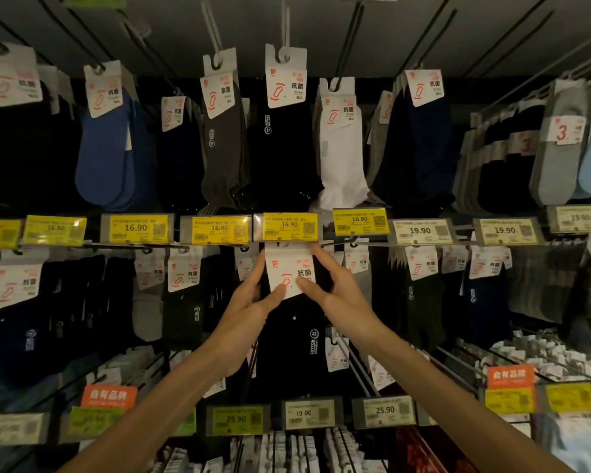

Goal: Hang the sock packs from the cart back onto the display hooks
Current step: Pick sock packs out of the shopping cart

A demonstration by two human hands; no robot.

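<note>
I pinch the light pack (pixel 287 343) by its stiff card (pixel 289 266) with left hand (pixel 249 298) and right hand (pixel 338 291), judging the sock too floppy.

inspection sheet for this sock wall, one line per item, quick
surface: no table; a wall of hooks in rows, hung with socks
job's things: one black sock pack held up by its white card just under a yellow 16.90 tag; cannot tell whether it is on its hook; cart not in view
clutter: nothing seen
hands: left hand pinches the card's left edge, right hand pinches its right edge
cables: nothing seen
surroundings: dim shop shelving; white socks in the row above, orange sign lower left
</note>
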